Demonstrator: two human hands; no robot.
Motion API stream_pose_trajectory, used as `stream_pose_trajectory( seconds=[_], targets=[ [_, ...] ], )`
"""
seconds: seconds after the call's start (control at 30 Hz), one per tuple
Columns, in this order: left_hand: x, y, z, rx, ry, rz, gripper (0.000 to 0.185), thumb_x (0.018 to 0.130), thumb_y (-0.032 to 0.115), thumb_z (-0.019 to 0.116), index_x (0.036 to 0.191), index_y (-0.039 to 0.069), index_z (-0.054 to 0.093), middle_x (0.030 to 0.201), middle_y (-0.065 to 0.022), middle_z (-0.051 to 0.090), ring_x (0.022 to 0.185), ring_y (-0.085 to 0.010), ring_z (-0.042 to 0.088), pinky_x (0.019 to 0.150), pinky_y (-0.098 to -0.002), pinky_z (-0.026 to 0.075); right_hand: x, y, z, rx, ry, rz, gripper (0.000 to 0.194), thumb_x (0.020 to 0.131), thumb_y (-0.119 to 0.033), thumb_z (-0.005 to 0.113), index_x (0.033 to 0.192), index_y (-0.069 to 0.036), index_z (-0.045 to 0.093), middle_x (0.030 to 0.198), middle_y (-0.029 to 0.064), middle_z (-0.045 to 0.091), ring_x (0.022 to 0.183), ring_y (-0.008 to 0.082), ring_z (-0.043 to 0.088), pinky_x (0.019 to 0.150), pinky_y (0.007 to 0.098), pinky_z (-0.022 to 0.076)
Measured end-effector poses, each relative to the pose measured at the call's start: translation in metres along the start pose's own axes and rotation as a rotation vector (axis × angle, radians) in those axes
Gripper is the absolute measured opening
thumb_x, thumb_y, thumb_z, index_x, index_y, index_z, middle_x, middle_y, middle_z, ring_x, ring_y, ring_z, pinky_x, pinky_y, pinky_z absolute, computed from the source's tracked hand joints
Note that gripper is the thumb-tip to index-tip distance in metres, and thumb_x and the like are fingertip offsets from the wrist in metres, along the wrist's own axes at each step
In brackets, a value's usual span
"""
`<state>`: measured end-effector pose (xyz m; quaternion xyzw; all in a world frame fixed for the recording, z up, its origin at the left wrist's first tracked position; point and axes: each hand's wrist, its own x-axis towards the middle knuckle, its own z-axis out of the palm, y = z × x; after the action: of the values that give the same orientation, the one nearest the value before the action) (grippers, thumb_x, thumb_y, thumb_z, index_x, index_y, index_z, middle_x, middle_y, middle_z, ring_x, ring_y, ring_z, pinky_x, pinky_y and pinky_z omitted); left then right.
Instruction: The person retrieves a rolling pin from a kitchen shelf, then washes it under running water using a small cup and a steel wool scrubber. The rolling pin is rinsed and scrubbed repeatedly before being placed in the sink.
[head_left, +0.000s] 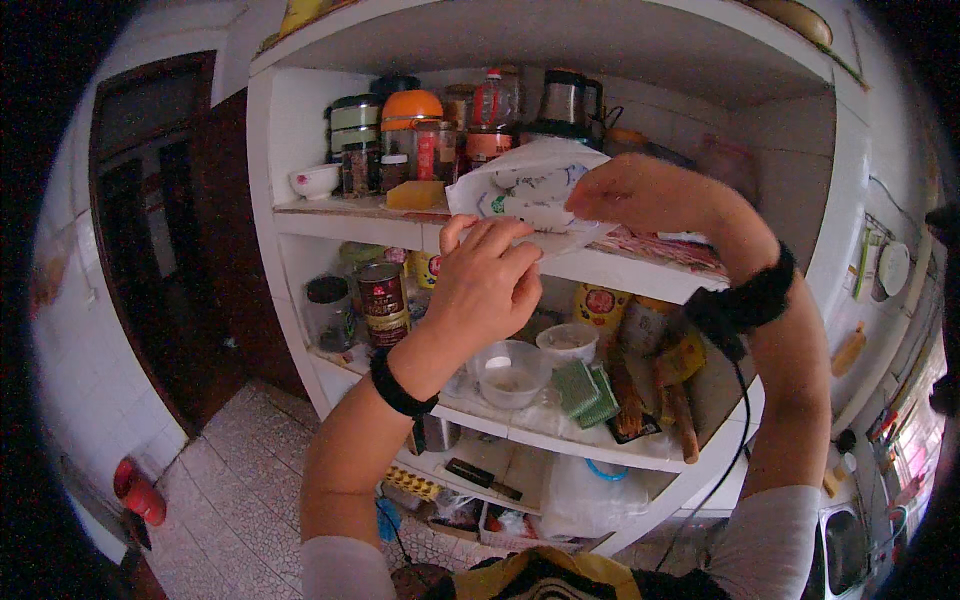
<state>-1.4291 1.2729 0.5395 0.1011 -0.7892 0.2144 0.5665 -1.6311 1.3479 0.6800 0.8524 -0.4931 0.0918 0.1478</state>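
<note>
In front of the upper shelf is a white, partly see-through plastic bag (525, 159), its mouth towards the left. White material with blue and green print (517, 196) shows inside it. My left hand (491, 274) pinches the bag's lower near edge, fingers curled. My right hand (645, 193) holds the bag's right side with bent fingers; its fingertips are partly hidden against the printed material. Just left of the bag, a yellow sponge-like block (415, 196) lies on the shelf. A black band circles each wrist, and a cable hangs from the right one.
The white shelf unit (450, 232) holds jars, a red-capped bottle (493, 105) and a flowered bowl (315, 181) above. Below are a can (383, 304), plastic tubs (512, 379) and green scouring pads (585, 391). A dark door (157, 247) stands left, a red object (139, 493) near the floor.
</note>
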Motion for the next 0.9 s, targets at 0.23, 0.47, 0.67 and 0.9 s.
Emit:
stream_pose_trajectory(
  seconds=[0.23,0.47,0.67,0.9],
  targets=[
    [0.010,0.003,0.004,-0.037,0.061,0.020,0.020,0.075,0.019,0.066,0.091,0.008,0.063,0.105,-0.0079,0.059,0.102,-0.0255,0.055,0.098,-0.0447,0.029,-0.042,0.094,-0.027,0.067,0.085,0.415,0.031,0.094,-0.032,0.053,0.102,-0.005,0.065,0.085,0.0053,0.067,0.070,0.0177,0.062,0.062,0.0298,0.0504],
    [0.020,0.008,0.001,-0.028,0.102,0.030,0.024,0.080,0.022,0.064,0.097,0.005,0.063,0.105,-0.0082,0.060,0.103,-0.0249,0.056,0.095,-0.0422,0.030,-0.077,0.210,0.054,-0.477,-0.143,0.655,0.041,0.083,-0.046,0.064,0.104,-0.012,0.069,0.102,0.0121,0.069,0.098,0.0303,0.064,0.081,0.0386,0.0522],
    [0.016,0.009,-0.003,-0.041,0.098,-0.006,0.022,0.081,0.022,0.064,0.097,0.007,0.063,0.104,-0.0076,0.060,0.101,-0.0244,0.056,0.094,-0.0412,0.030,-0.079,0.221,0.032,-0.606,-0.496,0.545,0.048,0.073,-0.028,0.071,0.114,-0.003,0.062,0.102,0.0206,0.066,0.090,0.0334,0.066,0.067,0.0413,0.0530],
    [0.013,0.004,-0.004,-0.047,0.150,-0.027,0.019,0.082,0.020,0.064,0.098,0.008,0.064,0.104,-0.0064,0.061,0.101,-0.0237,0.056,0.093,-0.0403,0.031,-0.094,0.236,0.051,-0.571,-0.165,0.519,0.019,0.074,-0.011,0.062,0.089,0.001,0.066,0.093,0.0204,0.066,0.085,0.0338,0.066,0.068,0.0430,0.0521]
  ],
)
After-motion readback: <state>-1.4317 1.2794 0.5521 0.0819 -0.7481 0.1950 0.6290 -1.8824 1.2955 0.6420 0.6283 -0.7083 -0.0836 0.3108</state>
